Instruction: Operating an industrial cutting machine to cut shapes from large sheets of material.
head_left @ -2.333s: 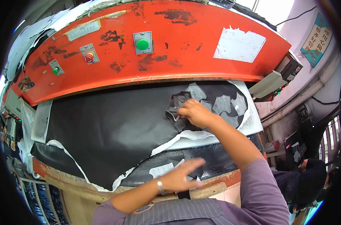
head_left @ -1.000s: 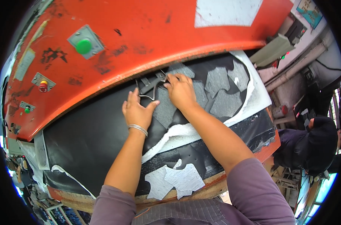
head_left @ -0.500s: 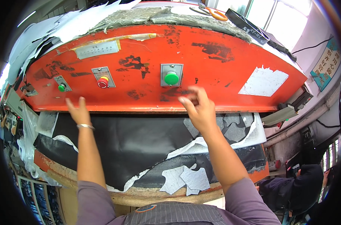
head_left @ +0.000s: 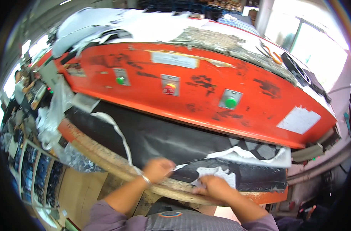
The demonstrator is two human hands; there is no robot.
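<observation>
A black leather-like sheet (head_left: 171, 144) with a ragged white edge lies on the worktable under the red machine beam (head_left: 144, 88). At its near corner my left hand (head_left: 158, 170), a bangle on the wrist, is closed on the sheet's edge; motion blurs the fingertips. To the right, my right hand (head_left: 216, 187) is closed at the near side of the grey-white cut pieces (head_left: 223, 175), thumb below and fingers curled over them. How many pieces it grips is hidden. Both hands are low, by the table's front edge.
On the beam sit a red stop button (head_left: 169, 89) and green buttons (head_left: 230, 102). White sheets (head_left: 144, 25) are heaped on top, near orange-handled scissors (head_left: 276, 57). The wooden front edge (head_left: 106, 158) runs before me. Plastic bags (head_left: 50, 125) hang at left; a person (head_left: 21, 90) is farther off.
Both hands have come down from the beam toward me, to the sheet's near corner and the cut pieces. The view has swung to the left and tilted.
</observation>
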